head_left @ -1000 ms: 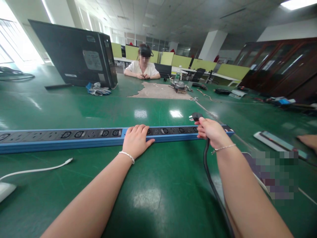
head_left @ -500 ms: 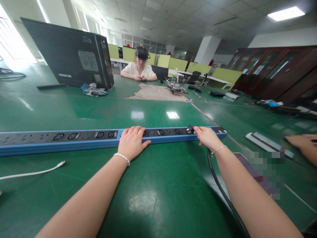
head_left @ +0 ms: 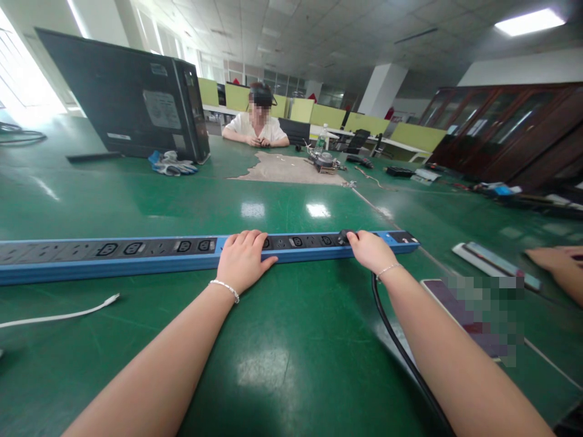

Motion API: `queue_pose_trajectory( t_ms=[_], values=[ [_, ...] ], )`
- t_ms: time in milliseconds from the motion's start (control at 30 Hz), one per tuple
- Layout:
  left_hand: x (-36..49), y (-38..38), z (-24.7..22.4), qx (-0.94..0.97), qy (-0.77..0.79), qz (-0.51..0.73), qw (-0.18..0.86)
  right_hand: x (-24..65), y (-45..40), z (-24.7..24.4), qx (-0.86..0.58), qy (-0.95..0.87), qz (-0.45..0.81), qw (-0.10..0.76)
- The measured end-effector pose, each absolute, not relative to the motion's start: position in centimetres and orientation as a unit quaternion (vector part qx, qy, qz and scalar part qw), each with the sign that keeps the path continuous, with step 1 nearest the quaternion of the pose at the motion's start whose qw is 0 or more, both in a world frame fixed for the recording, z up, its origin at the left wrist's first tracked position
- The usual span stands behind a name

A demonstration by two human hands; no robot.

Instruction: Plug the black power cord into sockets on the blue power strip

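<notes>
A long blue power strip (head_left: 310,257) with black sockets lies across the green table. My left hand (head_left: 243,258) grips it near the middle, fingers over its top and thumb along its front edge. Toward the strip's right end, my right hand (head_left: 371,250) is closed around a black plug (head_left: 343,237). The plug is at a socket; my fingers cover part of it, and I cannot tell how deep its pins sit. From under that hand a black cord (head_left: 390,331) runs down to the bottom edge.
A white cable (head_left: 68,318) lies at the left. Behind the strip stand a black computer tower (head_left: 132,103) and gloves (head_left: 172,164). A phone-like object (head_left: 460,309) lies right of my forearm. Another person's hand (head_left: 553,267) shows at the right; a person (head_left: 255,127) sits opposite.
My right hand has moved slightly left with the plug, which now sits lower against the strip and looks less tilted. My left hand has stayed in place.
</notes>
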State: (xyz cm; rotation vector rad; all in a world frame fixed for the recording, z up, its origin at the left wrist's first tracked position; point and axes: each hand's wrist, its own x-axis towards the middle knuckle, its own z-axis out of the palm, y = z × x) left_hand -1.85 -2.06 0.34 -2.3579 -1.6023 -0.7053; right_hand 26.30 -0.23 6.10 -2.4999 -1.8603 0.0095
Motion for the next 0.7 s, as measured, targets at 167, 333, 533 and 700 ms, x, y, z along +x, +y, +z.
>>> queue_pose_trajectory(
  t_ms=[167, 333, 533, 700],
  values=[
    [-1.9, -2.0, 0.2, -0.800, -0.539, -0.241, 0.103, 25.7, -0.5, 6.3, -0.808, -0.590, 0.006, 0.010],
    [-1.9, -2.0, 0.2, -0.801, -0.538, -0.241, 0.105, 25.3, -0.7, 6.4, -0.809, -0.587, 0.000, 0.009],
    [-1.9, -2.0, 0.2, -0.799, -0.539, -0.244, 0.106, 25.2, -0.7, 6.2, -0.812, -0.584, 0.001, 0.002],
    [-1.9, -2.0, 0.2, -0.797, -0.542, -0.244, 0.105, 24.4, -0.8, 6.0, -0.807, -0.590, -0.003, -0.013]
  ],
)
